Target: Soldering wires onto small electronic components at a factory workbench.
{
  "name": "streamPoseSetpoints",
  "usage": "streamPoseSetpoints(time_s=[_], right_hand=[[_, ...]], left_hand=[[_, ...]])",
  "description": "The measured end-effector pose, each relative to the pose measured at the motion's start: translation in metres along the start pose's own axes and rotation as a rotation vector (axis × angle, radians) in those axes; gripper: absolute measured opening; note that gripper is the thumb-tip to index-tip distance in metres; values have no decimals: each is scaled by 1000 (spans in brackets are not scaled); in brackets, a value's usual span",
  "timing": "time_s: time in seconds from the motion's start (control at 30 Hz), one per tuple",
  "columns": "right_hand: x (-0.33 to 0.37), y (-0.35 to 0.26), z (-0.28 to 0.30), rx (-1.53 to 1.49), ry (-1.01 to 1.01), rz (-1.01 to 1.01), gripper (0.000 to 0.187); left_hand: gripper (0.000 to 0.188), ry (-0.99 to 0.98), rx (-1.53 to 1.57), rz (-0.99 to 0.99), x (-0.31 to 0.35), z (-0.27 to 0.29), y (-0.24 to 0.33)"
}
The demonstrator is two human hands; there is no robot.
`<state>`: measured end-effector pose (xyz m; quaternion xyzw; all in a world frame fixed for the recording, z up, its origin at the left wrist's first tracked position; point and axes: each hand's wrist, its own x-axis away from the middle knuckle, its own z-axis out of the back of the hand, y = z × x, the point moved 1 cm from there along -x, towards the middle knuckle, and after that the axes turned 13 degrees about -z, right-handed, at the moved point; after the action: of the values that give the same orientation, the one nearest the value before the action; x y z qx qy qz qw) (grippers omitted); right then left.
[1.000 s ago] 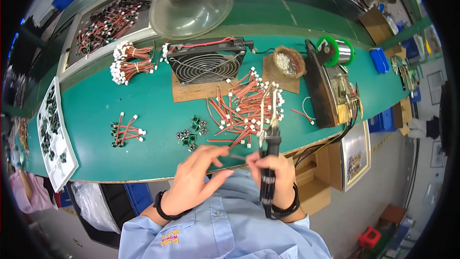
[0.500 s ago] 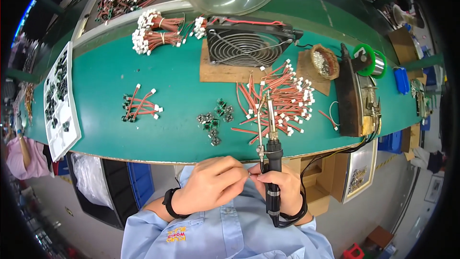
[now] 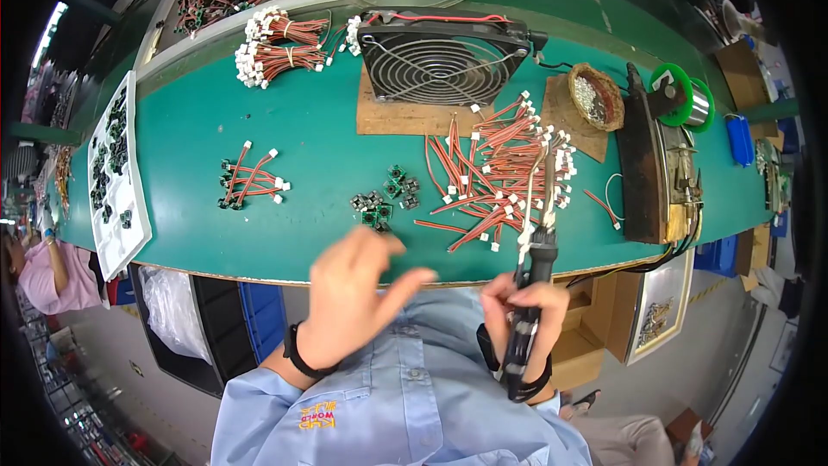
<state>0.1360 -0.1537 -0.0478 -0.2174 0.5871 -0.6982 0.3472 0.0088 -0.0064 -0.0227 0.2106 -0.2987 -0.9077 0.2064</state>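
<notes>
Green bench (image 3: 190, 233); small boards (image 3: 371, 201) lie near its front edge, presumably for reach; left hand (image 3: 352, 293), blurred, seems released at that edge; right hand (image 3: 547, 304) grasps soldering iron (image 3: 542, 252), tip kept safely outward.

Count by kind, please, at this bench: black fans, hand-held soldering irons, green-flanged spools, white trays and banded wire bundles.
Black axial fan: 1
Hand-held soldering iron: 1
Green-flanged solder spool: 1
White tray: 1
Banded wire bundles: 2
Total: 6
</notes>
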Motion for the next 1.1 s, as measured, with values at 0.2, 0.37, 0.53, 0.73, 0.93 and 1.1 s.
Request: streamPoseSetpoints(time_s=[0.2, 0.37, 0.53, 0.73, 0.93, 1.1], right_hand=[[-15, -6, -3, -196, -20, -214, 42], [-21, -11, -4, -282, -62, -189, 40], [-23, -24, -10, -428, -172, -239, 44], [-23, -39, -22, -337, -252, -127, 43], [-29, -51, -28, -184, -274, 6, 43], [-29, -53, -33, -199, -296, 4, 42]], left_hand=[[24, 57, -298, -23, -2, -6, -17], [22, 4, -115, 8, 10, 11, -14], [13, 90, 863, 255, 8, 20, -1], [17, -19, 1588, 370, 6, 9, -5], [20, -163, 1991, 295, 14, -5, -17], [20, -96, 1984, 268, 13, -6, -17]])
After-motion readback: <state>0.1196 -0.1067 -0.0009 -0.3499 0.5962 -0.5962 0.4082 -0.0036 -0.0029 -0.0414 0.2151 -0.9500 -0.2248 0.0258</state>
